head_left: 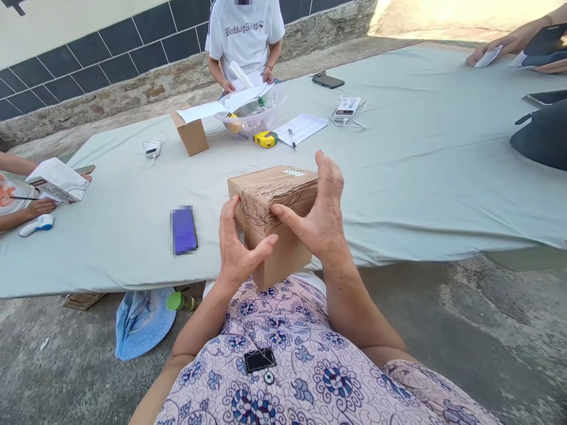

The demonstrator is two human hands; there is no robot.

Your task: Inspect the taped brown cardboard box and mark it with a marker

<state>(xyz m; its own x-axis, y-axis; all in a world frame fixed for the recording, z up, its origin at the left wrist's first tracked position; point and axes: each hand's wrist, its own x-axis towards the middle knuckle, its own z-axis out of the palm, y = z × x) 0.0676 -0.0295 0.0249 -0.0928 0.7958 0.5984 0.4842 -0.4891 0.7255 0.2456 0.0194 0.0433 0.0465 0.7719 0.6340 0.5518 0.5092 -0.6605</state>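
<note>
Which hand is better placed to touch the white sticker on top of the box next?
Probably the right hand: it grips the cardboard box high on its right side, fingers rising beside the white sticker. The left hand holds the lower left front, farther away.

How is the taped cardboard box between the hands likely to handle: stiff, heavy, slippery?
Probably stiff: the cardboard box keeps square edges under the left hand and right hand. Likely light for its size, since both hands grip it loosely. The wrinkled tape wrap may be slippery.
</note>
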